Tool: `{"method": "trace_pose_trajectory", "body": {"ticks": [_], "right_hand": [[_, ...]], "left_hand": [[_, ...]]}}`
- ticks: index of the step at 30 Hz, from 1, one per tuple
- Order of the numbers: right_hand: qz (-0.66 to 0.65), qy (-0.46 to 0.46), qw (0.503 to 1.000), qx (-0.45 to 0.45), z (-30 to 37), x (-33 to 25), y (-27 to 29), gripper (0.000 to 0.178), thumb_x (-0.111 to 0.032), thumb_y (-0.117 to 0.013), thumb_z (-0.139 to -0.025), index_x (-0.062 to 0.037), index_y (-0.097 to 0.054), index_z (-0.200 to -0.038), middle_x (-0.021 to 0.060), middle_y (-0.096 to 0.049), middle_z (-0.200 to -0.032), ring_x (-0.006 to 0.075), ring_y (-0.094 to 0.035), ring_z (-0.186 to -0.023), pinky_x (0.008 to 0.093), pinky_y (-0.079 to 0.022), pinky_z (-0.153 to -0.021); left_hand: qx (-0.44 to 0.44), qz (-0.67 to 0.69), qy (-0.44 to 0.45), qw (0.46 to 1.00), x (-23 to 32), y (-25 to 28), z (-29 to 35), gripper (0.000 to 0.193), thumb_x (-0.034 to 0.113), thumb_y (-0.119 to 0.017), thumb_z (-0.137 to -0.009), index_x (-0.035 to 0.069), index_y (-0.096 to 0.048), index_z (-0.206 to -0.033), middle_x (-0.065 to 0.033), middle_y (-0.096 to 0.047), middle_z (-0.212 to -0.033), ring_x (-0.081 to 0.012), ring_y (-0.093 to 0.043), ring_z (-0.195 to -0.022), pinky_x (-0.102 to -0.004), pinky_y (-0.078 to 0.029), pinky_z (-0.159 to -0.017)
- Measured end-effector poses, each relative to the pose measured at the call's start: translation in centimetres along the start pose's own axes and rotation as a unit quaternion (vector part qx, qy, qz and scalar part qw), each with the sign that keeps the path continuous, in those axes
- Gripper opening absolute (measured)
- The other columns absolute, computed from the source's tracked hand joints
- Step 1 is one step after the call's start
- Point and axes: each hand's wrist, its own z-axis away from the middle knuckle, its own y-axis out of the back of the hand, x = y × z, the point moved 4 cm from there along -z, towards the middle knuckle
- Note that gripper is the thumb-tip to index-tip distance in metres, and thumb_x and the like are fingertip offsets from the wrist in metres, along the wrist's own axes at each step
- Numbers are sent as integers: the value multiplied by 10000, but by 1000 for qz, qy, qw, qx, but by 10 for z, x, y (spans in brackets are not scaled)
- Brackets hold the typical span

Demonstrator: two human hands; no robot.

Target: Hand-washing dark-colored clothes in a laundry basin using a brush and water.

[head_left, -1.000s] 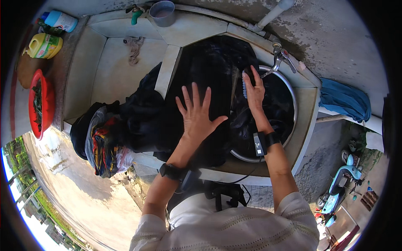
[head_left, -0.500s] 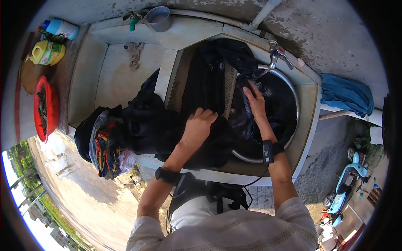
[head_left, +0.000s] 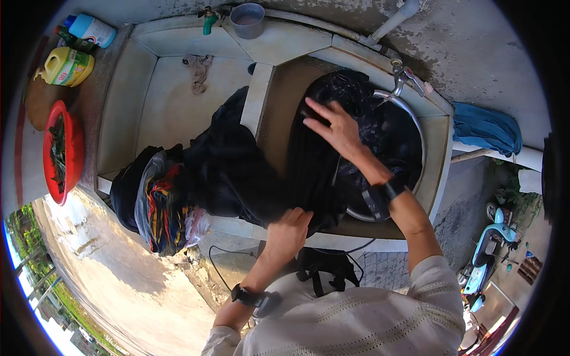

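Note:
A wet black garment (head_left: 306, 163) lies across the sink, its upper part bunched beside a round metal basin (head_left: 423, 142) of dark water and dark cloth. My left hand (head_left: 290, 230) is closed on the garment near the sink's front edge. Over the garment's far part is my right hand (head_left: 339, 129), fingers pointing left and somewhat apart, around a dark scrub brush (head_left: 309, 111) that is mostly hidden under them. More black cloth (head_left: 228, 172) drapes over the divider to the left, next to a bundle of colourful clothes (head_left: 161, 207).
A tap (head_left: 405, 78) stands behind the basin; a green tap (head_left: 208, 21) and grey cup (head_left: 247, 21) sit at the back. Left are a red bowl of leaves (head_left: 63, 151), a yellow jug (head_left: 68, 67) and a blue bottle (head_left: 92, 31). Blue cloth (head_left: 487, 127) hangs right.
My right hand has moved left with the brush, from the basin under the tap onto the garment. My left hand has shifted nearer to me, and the cloth's near part with it.

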Motion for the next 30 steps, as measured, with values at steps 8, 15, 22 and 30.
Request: {"method": "trace_pose_trajectory", "body": {"ticks": [8, 15, 22, 30], "right_hand": [[197, -1, 970, 146, -43, 40, 13, 480, -486, -618, -872, -321, -563, -1319, 109, -547, -961, 297, -602, -868, 409, -515, -684], [-16, 140, 988, -56, 54, -18, -20, 488, -501, -666, -833, -304, -619, -1277, 108, -515, -900, 281, -611, -850, 329, -523, -797], [162, 3, 979, 123, -39, 55, 27, 460, -471, -656, -842, -305, -609, -1269, 108, -549, -949, 291, -616, -865, 408, -528, -728], [4, 245, 963, -112, 105, -37, -23, 506, -433, -716, -805, -329, -607, -1288, 117, -535, -959, 265, -623, -836, 357, -555, -736]], "left_hand": [[-15, 7, -3, 1000, 7, -8, 2, 294, 71, -641, -754, 80, -650, -1047, -33, -547, -871, -201, -604, -792, -328, -531, -582], [-41, 13, 5, 999, 6, 6, -4, 339, 61, -618, -741, 82, -642, -1079, -47, -553, -865, -223, -624, -793, -352, -543, -602], [-72, 34, 15, 997, 18, 4, 5, 367, 26, -577, -729, 84, -641, -1085, -57, -569, -868, -239, -642, -779, -370, -547, -600], [-101, 21, 52, 993, 4, 1, 5, 336, 35, -571, -744, 81, -645, -1068, -61, -572, -878, -249, -639, -795, -386, -534, -612]]}}
